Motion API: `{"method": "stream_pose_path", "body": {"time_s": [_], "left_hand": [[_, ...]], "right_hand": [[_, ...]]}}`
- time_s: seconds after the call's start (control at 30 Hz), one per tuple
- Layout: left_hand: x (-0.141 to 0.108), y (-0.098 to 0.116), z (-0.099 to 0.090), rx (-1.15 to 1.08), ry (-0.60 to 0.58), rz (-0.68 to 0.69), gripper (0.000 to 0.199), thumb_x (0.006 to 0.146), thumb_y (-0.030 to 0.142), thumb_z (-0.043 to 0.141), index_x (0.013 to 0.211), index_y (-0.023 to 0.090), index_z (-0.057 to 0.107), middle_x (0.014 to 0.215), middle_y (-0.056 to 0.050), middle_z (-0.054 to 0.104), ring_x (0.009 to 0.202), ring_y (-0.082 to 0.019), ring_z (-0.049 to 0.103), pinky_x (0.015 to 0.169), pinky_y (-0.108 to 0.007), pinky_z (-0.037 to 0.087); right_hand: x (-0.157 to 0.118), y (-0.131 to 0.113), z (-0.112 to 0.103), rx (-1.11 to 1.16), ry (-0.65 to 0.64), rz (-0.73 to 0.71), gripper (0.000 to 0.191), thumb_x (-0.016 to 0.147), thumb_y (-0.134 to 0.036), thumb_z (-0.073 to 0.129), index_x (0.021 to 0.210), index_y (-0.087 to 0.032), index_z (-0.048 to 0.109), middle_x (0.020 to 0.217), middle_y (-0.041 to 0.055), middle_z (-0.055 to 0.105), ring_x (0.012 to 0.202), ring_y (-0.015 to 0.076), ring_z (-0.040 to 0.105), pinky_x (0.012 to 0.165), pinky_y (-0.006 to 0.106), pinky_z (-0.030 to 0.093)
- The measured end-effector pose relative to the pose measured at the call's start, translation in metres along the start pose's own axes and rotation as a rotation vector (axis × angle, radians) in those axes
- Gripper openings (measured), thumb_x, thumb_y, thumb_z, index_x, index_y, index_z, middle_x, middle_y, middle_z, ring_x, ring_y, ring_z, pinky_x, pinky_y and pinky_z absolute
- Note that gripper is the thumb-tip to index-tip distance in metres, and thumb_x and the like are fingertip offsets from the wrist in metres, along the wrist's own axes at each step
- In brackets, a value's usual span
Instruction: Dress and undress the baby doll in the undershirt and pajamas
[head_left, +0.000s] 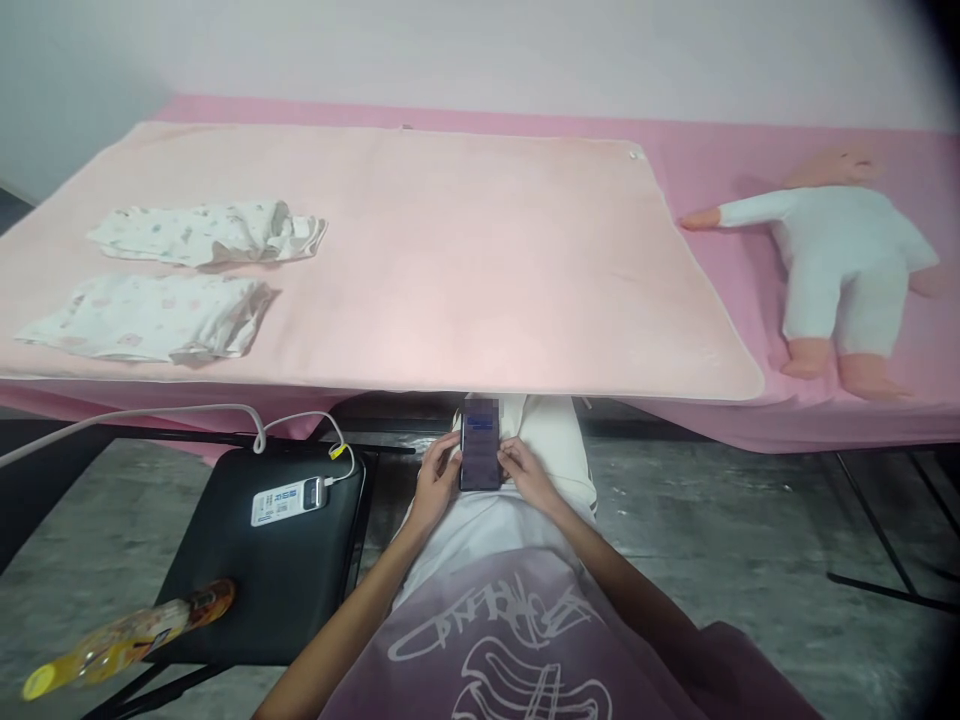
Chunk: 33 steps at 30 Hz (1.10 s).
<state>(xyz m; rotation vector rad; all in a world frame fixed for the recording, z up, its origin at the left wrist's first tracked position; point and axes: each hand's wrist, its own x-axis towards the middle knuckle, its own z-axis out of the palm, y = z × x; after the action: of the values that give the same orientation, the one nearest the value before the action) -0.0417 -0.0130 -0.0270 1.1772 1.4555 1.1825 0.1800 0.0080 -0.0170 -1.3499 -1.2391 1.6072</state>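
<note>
Pale pink mat [480, 270], spread on a table [795, 425] with a deeper pink cover, serves as the landmark for all positions. Just off the near edge of the mat, over the wearer's lap, is the phone [480, 455], its dark screen turned up towards the camera and its upper part blurred. The left hand [433, 487] grips the phone's left edge, fingers bent around it and thumb along the side; the right hand [531, 480] holds the right edge with bent fingers, so that the phone is supported from both sides.

On the left part of the mat lie two folded cloths, both white with small prints: the rear cloth [210, 232] and, nearer the wearer, the front cloth [150, 318]. To the right of the mat, on the pink cover, lies a doll [844, 250] in white clothing, one arm stretched towards the mat's right edge.

In front of the mat, to its left and lower down, is a black seat [277, 580]. It carries a white power bank [288, 502] with a small display; a white cable [150, 412] is plugged into its right end. Also at this seat is a bottle [124, 640] with a yellow cap; whether it stands upright cannot be told.
</note>
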Motion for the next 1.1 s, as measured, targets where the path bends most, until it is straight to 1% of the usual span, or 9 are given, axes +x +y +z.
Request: {"method": "stream_pose_path", "body": {"time_s": [0.1,0.23,0.33,0.47,0.6,0.7,0.83,0.93,1.1], "left_hand": [[-0.009,0.0,-0.005,0.024,-0.005,-0.004,0.054,0.1,0.074,0.073,0.125,0.027,0.082,0.147,-0.014,0.073,0.145,-0.032,0.066,0.132,-0.052,0.045],[-0.005,0.0,-0.004,0.04,0.007,-0.006,0.057,0.1,0.075,0.072,0.128,0.027,0.082,0.146,-0.014,0.074,0.143,-0.032,0.066,0.13,-0.053,0.047],[0.004,-0.001,0.001,0.099,0.036,0.005,0.057,0.1,0.077,0.07,0.127,0.028,0.083,0.141,-0.013,0.076,0.14,-0.033,0.067,0.131,-0.056,0.043],[0.022,-0.004,0.008,0.132,0.05,0.023,0.058,0.101,0.078,0.068,0.126,0.028,0.085,0.139,-0.013,0.077,0.137,-0.033,0.068,0.128,-0.056,0.044],[0.04,-0.004,0.017,0.149,0.054,0.021,0.058,0.102,0.078,0.067,0.127,0.029,0.085,0.14,-0.013,0.077,0.137,-0.034,0.068,0.127,-0.055,0.043],[0.051,-0.002,0.022,0.192,0.049,0.028,0.054,0.104,0.074,0.065,0.127,0.029,0.086,0.138,-0.013,0.078,0.136,-0.033,0.068,0.125,-0.055,0.043],[0.061,0.003,0.027,0.213,0.047,0.036,0.049,0.107,0.068,0.065,0.127,0.029,0.086,0.137,-0.012,0.079,0.135,-0.033,0.069,0.125,-0.054,0.042],[0.063,0.003,0.029,0.211,0.044,0.038,0.045,0.108,0.064,0.065,0.127,0.029,0.086,0.139,-0.012,0.078,0.137,-0.032,0.068,0.126,-0.054,0.042],[0.062,0.0,0.03,0.156,0.064,0.036,0.048,0.106,0.067,0.065,0.124,0.028,0.086,0.138,-0.012,0.079,0.137,-0.033,0.069,0.128,-0.054,0.043]], "right_hand": [[-0.005,0.002,0.0,0.018,-0.036,0.004,0.051,0.094,-0.075,0.066,0.104,-0.026,0.059,0.089,0.0009,0.067,0.077,0.0201,0.064,0.075,0.035,0.058],[-0.002,0.003,0.001,-0.007,-0.006,-0.015,0.05,0.095,-0.074,0.065,0.105,-0.026,0.06,0.091,0.0017,0.068,0.076,0.02,0.064,0.075,0.035,0.057],[0.005,0.003,0.001,-0.036,0.044,-0.032,0.049,0.097,-0.074,0.063,0.106,-0.025,0.062,0.096,0.0039,0.07,0.082,0.0221,0.067,0.078,0.036,0.058],[0.017,0.0,-0.002,-0.096,0.116,-0.081,0.048,0.101,-0.072,0.06,0.108,-0.025,0.065,0.101,0.0067,0.076,0.096,0.0262,0.074,0.089,0.038,0.059],[0.029,-0.005,-0.006,-0.121,0.166,-0.109,0.044,0.104,-0.069,0.056,0.108,-0.025,0.063,0.101,0.0077,0.078,0.098,0.028,0.075,0.092,0.04,0.058],[0.036,-0.008,-0.009,-0.156,0.192,-0.116,0.042,0.104,-0.066,0.053,0.109,-0.025,0.062,0.105,0.0092,0.079,0.1,0.0297,0.076,0.094,0.042,0.058],[0.043,-0.012,-0.011,-0.185,0.229,-0.107,0.039,0.103,-0.063,0.051,0.11,-0.026,0.06,0.105,0.0097,0.08,0.1,0.0309,0.077,0.093,0.043,0.058],[0.044,-0.016,-0.011,-0.205,0.259,-0.105,0.037,0.103,-0.061,0.048,0.11,-0.027,0.06,0.105,0.0085,0.079,0.098,0.0302,0.076,0.091,0.042,0.058],[0.044,-0.027,-0.008,-0.239,0.269,-0.095,0.039,0.098,-0.065,0.058,0.103,-0.026,0.055,0.09,0.005,0.072,0.085,0.0271,0.072,0.082,0.039,0.056]]}}
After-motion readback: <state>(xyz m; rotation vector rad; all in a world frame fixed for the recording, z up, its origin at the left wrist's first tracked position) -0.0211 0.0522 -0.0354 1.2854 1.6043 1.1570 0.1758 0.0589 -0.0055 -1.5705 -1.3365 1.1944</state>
